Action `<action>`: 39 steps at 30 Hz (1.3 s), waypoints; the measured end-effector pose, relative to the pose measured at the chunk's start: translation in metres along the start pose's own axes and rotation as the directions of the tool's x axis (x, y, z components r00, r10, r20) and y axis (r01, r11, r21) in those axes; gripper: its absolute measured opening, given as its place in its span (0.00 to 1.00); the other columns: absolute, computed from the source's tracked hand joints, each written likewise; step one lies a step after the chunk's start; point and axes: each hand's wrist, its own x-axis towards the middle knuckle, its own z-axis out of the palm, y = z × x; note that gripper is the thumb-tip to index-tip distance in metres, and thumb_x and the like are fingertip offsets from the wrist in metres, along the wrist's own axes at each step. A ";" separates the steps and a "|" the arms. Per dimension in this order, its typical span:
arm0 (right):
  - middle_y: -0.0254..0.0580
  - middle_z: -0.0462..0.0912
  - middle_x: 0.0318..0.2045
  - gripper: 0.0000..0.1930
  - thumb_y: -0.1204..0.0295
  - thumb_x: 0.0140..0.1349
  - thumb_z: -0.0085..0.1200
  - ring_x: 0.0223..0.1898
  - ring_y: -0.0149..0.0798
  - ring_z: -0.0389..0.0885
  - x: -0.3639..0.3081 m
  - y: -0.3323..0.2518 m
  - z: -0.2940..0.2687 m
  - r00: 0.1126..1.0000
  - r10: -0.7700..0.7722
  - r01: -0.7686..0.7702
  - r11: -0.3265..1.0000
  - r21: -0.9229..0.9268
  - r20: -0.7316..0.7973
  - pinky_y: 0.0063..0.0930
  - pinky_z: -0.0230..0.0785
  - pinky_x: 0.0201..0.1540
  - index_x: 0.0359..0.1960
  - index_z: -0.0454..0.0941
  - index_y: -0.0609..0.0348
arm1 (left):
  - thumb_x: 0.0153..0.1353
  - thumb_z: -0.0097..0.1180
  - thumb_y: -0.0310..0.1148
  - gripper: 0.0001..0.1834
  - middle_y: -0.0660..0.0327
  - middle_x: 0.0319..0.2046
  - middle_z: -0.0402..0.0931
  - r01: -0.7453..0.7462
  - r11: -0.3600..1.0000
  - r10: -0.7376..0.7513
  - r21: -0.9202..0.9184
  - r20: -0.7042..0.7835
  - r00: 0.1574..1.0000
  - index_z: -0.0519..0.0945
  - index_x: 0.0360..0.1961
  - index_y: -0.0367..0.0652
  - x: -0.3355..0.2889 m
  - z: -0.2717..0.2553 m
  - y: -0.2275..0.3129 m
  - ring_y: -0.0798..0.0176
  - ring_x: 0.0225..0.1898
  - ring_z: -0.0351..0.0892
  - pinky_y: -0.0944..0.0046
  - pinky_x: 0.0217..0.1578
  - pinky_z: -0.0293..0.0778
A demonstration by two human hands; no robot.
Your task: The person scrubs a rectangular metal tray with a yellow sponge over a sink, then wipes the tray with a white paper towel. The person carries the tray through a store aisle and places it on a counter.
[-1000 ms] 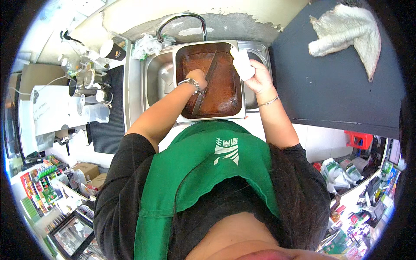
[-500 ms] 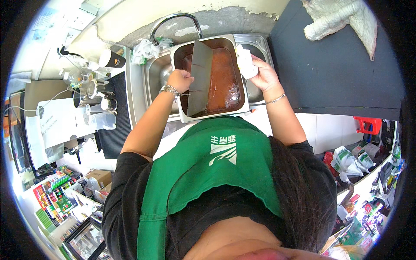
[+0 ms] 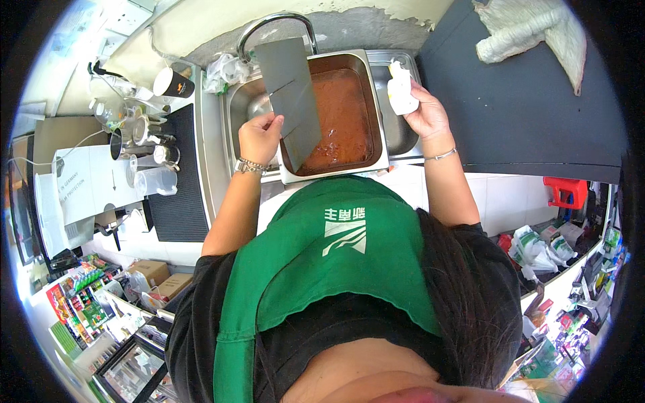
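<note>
A deep rectangular steel pan (image 3: 379,111) rests across the sink, its inside reddish brown with a shiny wet patch near the front. My left hand (image 3: 260,140) pinches the left edge of a thin grey metal sheet (image 3: 289,94). This sheet stands tilted over the pan's left part; its lower end is within the pan and its top rises past the far rim. Right of the pan, my right hand (image 3: 428,115) grips a small white crumpled piece (image 3: 402,94) with a yellowish edge, perhaps a cloth or paper; its kind is unclear.
A curved chrome faucet (image 3: 275,20) arches behind the pan. Beside it lies a crumpled plastic bag (image 3: 225,72). Cups and clear jugs (image 3: 156,181) crowd a black mat (image 3: 181,215) at left. A dark counter (image 3: 531,114) with a white cloth (image 3: 521,33) borders the right side.
My left hand has raised the metal sheet and shifted it leftward, so more of the pan's inside shows. My right hand has moved right, away from the pan's rim, with the white piece.
</note>
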 end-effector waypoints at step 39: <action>0.52 0.73 0.50 0.20 0.80 0.59 0.45 0.50 0.44 0.74 -0.017 -0.008 0.012 0.997 -0.081 0.081 0.997 0.001 0.017 0.37 0.68 0.55 0.55 0.63 0.69 | 0.56 0.59 0.29 0.08 0.67 0.19 0.74 -0.117 0.962 0.087 -0.248 -0.131 0.988 0.79 0.27 0.33 0.001 -0.014 -0.010 0.77 0.19 0.72 0.75 0.20 0.70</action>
